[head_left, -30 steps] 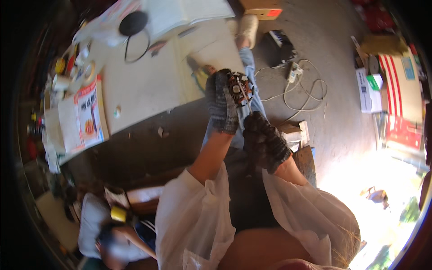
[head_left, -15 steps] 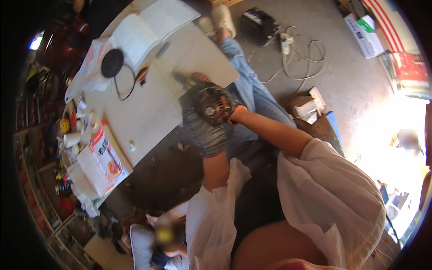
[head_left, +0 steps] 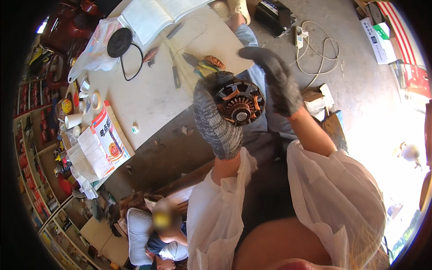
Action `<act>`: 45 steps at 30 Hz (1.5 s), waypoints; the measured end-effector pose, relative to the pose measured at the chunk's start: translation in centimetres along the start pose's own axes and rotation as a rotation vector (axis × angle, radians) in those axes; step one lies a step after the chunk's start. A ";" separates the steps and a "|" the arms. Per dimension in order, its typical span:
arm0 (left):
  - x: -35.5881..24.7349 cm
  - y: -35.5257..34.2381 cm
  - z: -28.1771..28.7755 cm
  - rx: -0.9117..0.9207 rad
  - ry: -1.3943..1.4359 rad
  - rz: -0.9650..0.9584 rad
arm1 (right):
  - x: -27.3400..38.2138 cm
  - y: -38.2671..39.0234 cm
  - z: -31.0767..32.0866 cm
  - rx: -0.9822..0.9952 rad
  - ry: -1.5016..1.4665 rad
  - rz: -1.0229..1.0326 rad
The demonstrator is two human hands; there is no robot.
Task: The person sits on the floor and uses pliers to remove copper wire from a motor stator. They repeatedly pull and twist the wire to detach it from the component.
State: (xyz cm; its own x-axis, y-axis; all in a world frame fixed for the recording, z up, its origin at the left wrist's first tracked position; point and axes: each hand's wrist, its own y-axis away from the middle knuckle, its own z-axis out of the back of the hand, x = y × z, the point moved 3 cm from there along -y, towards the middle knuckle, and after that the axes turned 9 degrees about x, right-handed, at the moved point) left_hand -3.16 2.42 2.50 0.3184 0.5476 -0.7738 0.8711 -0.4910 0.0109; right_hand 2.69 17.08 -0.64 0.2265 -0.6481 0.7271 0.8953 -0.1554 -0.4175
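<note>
My left hand, in a grey knit glove, is closed around the side of a motor armature. The round dark core faces me, with copper windings in some slots and a ring of copper bars about a metal shaft. To its right, apart from it, my gloved right hand is open with the fingers stretched out, holding nothing. Just beyond the armature, pliers with yellow-and-green handles lie on the table. A bundle of copper wire is beside them. A slim dark-handled tool lies further left.
An open book, a black round object with a cord and a plastic bag cover the table's far part. Papers and a cup crowd its left edge. A power strip with a cable lies on the floor. Another person sits lower left.
My right hand has come off the armature, moved to the right and opened. The armature, still in my left hand, now shows its face more fully. The view has shifted slightly.
</note>
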 end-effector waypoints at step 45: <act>2.1 0.8 -5.5 0.653 -0.305 0.298 | 5.1 4.1 7.0 -0.302 -0.691 -0.527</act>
State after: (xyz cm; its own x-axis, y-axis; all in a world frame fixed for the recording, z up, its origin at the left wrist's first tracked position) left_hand 0.20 6.86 4.37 0.3056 0.1656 -0.9376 0.3383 -0.9394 -0.0557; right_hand 10.24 18.36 5.20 0.0833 0.1368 0.9871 0.8318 -0.5550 0.0067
